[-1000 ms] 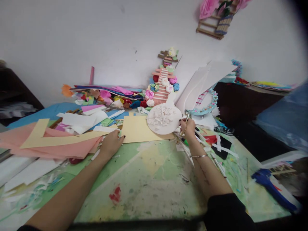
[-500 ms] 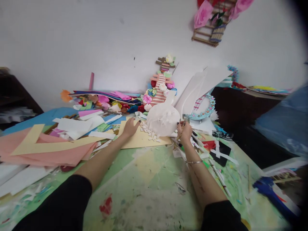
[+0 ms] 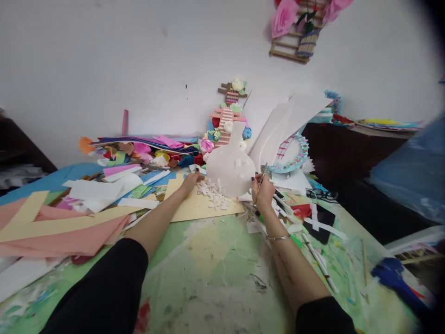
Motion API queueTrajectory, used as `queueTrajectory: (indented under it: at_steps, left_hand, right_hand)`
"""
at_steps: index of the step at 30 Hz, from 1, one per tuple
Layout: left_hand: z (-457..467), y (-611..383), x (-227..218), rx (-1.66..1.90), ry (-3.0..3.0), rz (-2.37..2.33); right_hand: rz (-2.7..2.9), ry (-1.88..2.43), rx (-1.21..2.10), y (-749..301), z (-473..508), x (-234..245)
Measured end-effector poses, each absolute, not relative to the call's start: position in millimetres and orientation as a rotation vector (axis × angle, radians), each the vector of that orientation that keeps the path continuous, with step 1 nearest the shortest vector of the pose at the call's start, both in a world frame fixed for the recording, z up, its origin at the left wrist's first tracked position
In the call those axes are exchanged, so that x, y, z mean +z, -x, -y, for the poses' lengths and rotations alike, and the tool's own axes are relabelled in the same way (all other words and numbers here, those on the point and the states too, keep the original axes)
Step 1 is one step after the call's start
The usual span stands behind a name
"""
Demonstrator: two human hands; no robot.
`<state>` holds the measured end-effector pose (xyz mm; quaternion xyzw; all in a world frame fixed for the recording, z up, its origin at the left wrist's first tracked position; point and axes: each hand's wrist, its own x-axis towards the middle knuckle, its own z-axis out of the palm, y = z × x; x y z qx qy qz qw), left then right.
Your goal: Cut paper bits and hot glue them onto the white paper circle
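On a paint-stained green counter, a person in black sleeves works with two bare hands amid paper clutter. At the far middle, a white vase-shaped cutout, with a round body and narrow neck, is tipped up, its lower edge at a sheet of pale yellow card. Small white paper scraps lie heaped on the card along the cutout's near left side; a few sit on its face.

The right hand has its fingers closed around gold-handled scissors, blades pointing up and away, with fingertips at the cutout's right edge, seemingly propping it up. The left hand rests over the card's left part, fingers slightly parted, nothing visible between them; whether they touch the cutout is unclear.

To the left are coral paper and white offcuts; to the far right, a blue-rimmed round wreath. Behind stands a flower-trimmed craft ladder.

The scraps look light, so a sleeve brush or a jolt to the card could scatter them onto the counter. With scissors crowding the right hand's grip, the cutout might slip, bend or get nicked by the blades.
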<state>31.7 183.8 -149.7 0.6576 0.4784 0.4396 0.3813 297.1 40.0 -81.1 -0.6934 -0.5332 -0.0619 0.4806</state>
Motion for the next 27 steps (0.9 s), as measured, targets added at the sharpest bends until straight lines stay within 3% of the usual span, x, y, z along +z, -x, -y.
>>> queueTrajectory:
  at_steps: [17,22,27]
  left_hand:
    - [-113.3,-20.4,-100.8,1.205,-2.173,-1.624]
    - [-75.7,-58.7,-77.4,1.302,-2.751,-1.301]
    - [-70.3,-95.0,-68.3,1.102,-3.372,-1.023]
  right_hand:
    - [1.514,1.56,-0.283,-272.6,-31.0,-80.8]
    - [1.533,1.532,-0.301,-267.5,-28.6,-80.5]
    - [1.517,1.488,-0.293,-262.1,-27.3,-77.6]
